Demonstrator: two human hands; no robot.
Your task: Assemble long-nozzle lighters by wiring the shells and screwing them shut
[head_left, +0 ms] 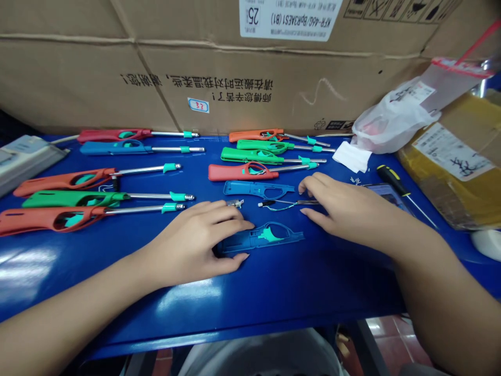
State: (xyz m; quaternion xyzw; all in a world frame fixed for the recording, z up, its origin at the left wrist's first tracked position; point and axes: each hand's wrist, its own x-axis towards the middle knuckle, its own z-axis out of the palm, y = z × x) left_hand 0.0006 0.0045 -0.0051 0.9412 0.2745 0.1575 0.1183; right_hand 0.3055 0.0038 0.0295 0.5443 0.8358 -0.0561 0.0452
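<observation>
My left hand grips the left end of a blue half shell of a long-nosed lighter, its thumb and index finger on either side. A green trigger lies inside that shell. By its other fingertips is a small clear part with a metal end. My right hand is open, thumb and index finger apart around the end of a thin metal tube. Wires with a black and white igniter piece run left from the tube. Just behind lies the other blue half shell.
Several whole lighters, such as a green one and a red one, lie in rows left and behind. To the right are a screwdriver, white paper, a plastic bag and a taped box. A large carton walls the back.
</observation>
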